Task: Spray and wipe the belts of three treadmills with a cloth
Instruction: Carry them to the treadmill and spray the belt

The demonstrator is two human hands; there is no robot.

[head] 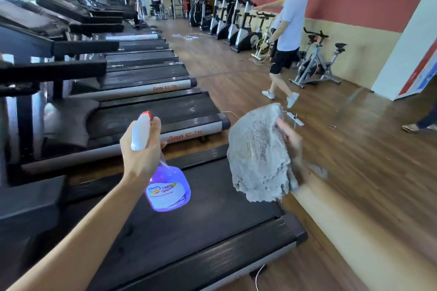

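Head view: left grip (142, 149) clasps bottle (165, 186), right grip (292, 144) clutches cloth (257, 153) over belt (189, 231), wooden floor (354, 160).

Treadmill row along my left, nearest black treadmill belt (189, 231) below my hands. Purple-liquid spray bottle (165, 186) above that belt, left of grey towelling cloth (257, 153). Exercise bikes (243, 28) across wooden floor (354, 149), right.

Cloth (257, 156) rough grey terry; belt (189, 231) matt black; floor (354, 149) glossy wood

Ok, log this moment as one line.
left hand: holds spray bottle | right hand: holds grey cloth | both above nearest treadmill belt
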